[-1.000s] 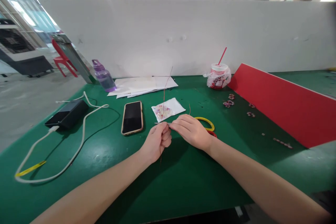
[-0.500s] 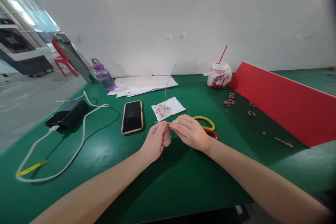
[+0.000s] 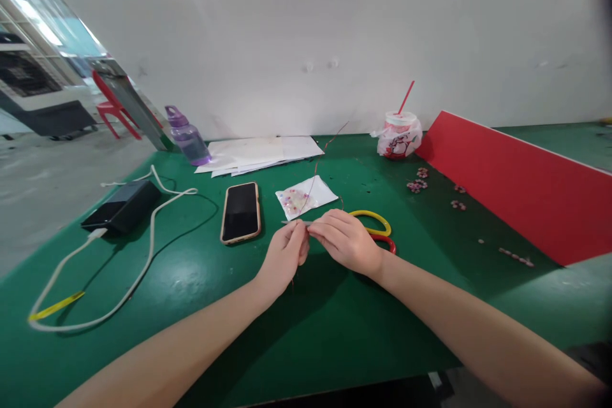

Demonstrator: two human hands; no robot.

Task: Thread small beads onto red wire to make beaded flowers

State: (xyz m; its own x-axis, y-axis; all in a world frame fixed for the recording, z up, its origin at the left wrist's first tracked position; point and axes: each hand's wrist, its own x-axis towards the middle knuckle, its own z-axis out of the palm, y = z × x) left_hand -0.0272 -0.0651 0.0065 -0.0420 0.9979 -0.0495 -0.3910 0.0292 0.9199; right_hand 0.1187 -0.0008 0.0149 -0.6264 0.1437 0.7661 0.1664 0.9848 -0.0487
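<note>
Near the middle of the table, my left hand (image 3: 284,254) is closed in a pinch on a thin copper-coloured wire (image 3: 316,169). One long end rises from its fingers and leans right; a short end hangs below. My right hand (image 3: 348,241) is closed too, its fingertips meeting those of the left at the wire. A short wire end curves up behind its knuckles; the exact grip point is hidden. Scissors (image 3: 375,215) with yellow and red handles lie beneath and behind my hands, blade tip pointing left. Just beyond lies a small white packet (image 3: 321,190) with coloured beads.
Left of my hands are a phone (image 3: 240,212), a black power bank (image 3: 122,209) with a white cable, and a purple bottle (image 3: 188,137). Papers (image 3: 258,153) lie behind. To the right are a bagged cup (image 3: 399,137), beaded pieces (image 3: 417,185) and a red board (image 3: 511,188).
The wire's long upper end has swung to the right and now leans and bends more. My left hand has turned slightly; the right hand has hardly moved.
</note>
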